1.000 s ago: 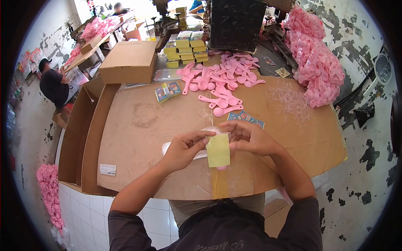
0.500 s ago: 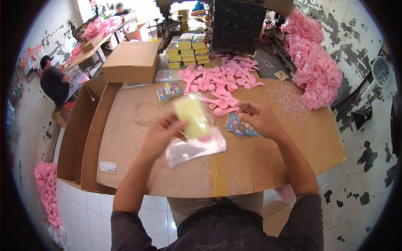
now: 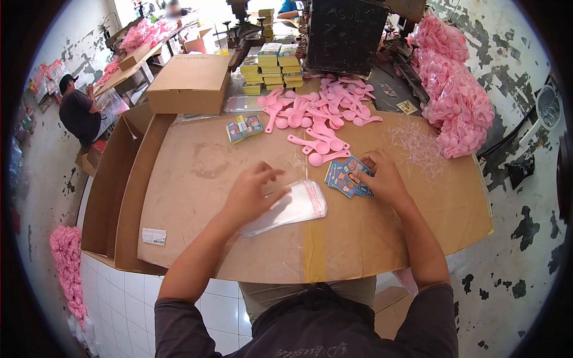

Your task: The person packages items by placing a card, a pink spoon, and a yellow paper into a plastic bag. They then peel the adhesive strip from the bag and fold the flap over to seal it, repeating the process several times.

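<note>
My left hand (image 3: 253, 191) hovers over the left end of a stack of clear plastic bags (image 3: 295, 206), its fingers apart and nothing in it. My right hand (image 3: 385, 179) has thumb and fingers closed on the edge of a blue printed card (image 3: 360, 169), at the right side of a small fanned pile of blue cards (image 3: 342, 181). Just beyond that pile lie several pink measuring spoons (image 3: 325, 143), part of a larger heap. A banded bundle of cards (image 3: 245, 128) rests farther left on the cardboard.
Stacks of cards (image 3: 271, 65) stand at the back beside a closed carton (image 3: 188, 83). An open cardboard box (image 3: 113, 197) runs along the left edge. Bagged pink spoons (image 3: 456, 101) pile up at right, near plastic scraps (image 3: 412, 146). Another person (image 3: 80, 113) sits at far left.
The yellowish packet has left my left hand and is no longer visible; that hand is now empty. My right hand has come down onto the blue cards and closed on one.
</note>
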`<control>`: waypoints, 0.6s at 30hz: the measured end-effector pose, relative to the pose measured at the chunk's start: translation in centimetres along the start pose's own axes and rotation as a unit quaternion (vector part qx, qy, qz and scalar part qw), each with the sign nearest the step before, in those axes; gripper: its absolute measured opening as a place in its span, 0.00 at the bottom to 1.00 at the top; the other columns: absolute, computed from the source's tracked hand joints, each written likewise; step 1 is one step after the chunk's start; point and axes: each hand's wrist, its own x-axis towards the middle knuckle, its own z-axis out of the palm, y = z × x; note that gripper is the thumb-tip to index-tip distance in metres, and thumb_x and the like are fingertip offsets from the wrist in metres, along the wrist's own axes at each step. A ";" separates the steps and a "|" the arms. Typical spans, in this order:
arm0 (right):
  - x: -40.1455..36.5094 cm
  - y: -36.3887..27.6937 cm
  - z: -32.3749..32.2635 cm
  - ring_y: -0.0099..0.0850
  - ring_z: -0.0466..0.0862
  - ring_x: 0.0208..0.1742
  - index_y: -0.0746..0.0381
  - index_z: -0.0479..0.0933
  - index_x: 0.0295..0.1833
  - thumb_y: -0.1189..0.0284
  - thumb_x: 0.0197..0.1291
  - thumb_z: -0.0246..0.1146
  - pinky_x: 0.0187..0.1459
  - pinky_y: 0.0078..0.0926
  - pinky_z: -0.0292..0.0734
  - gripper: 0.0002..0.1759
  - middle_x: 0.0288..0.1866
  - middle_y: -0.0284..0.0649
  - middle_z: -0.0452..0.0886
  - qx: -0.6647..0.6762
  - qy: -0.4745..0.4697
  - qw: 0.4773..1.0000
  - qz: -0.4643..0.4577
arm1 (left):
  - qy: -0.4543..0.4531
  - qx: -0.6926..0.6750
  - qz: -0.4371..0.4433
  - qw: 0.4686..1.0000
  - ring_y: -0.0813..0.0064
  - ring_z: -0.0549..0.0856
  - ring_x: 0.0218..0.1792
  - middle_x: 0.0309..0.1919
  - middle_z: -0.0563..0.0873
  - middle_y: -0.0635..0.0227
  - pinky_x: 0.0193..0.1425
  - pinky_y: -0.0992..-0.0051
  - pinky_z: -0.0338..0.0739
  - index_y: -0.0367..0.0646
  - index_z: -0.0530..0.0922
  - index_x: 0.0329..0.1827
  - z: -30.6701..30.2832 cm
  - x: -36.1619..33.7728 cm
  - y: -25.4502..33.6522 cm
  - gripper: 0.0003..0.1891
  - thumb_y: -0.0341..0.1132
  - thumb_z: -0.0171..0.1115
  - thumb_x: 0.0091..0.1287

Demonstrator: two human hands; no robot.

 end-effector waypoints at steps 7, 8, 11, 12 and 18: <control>-0.1 -1.2 -1.1 0.18 0.84 0.44 0.63 0.82 0.52 0.73 0.71 0.68 0.49 0.24 0.80 0.09 0.45 0.34 0.87 0.399 -0.126 0.908 0.030 | -0.034 -0.062 -0.076 0.995 0.75 0.81 0.34 0.35 0.88 0.66 0.41 0.72 0.77 0.39 0.89 0.45 1.8 -0.1 0.2 0.10 0.35 0.75 0.66; -0.4 -1.5 -1.0 0.19 0.85 0.46 0.63 0.82 0.53 0.73 0.72 0.68 0.49 0.24 0.80 0.09 0.45 0.34 0.88 0.426 -0.154 0.891 0.032 | -0.043 -0.106 -0.120 0.986 0.76 0.81 0.33 0.34 0.89 0.66 0.40 0.72 0.77 0.39 0.89 0.45 1.7 0.0 0.3 0.10 0.34 0.74 0.66; -1.6 -3.2 0.9 0.20 0.85 0.48 0.64 0.82 0.55 0.74 0.73 0.66 0.50 0.24 0.80 0.09 0.47 0.35 0.88 0.475 -0.215 0.853 0.007 | -0.013 -0.102 -0.123 0.987 0.78 0.80 0.30 0.31 0.90 0.67 0.38 0.73 0.76 0.38 0.89 0.44 1.9 -0.2 0.2 0.07 0.32 0.73 0.67; -1.9 -3.0 2.7 0.21 0.86 0.48 0.64 0.82 0.55 0.74 0.73 0.66 0.51 0.24 0.80 0.09 0.47 0.36 0.88 0.472 -0.223 0.853 -0.023 | -0.013 -0.085 -0.116 0.989 0.79 0.80 0.31 0.33 0.90 0.68 0.38 0.74 0.76 0.38 0.89 0.44 1.7 -0.2 0.3 0.07 0.32 0.73 0.68; -3.3 -4.5 4.9 0.23 0.86 0.48 0.65 0.82 0.53 0.77 0.71 0.65 0.51 0.27 0.80 0.08 0.45 0.38 0.88 0.313 -0.230 0.915 -0.104 | 0.039 -0.219 -0.067 0.973 0.74 0.89 0.40 0.44 0.92 0.59 0.48 0.75 0.81 0.37 0.82 0.50 1.5 -0.3 -0.6 0.07 0.30 0.66 0.74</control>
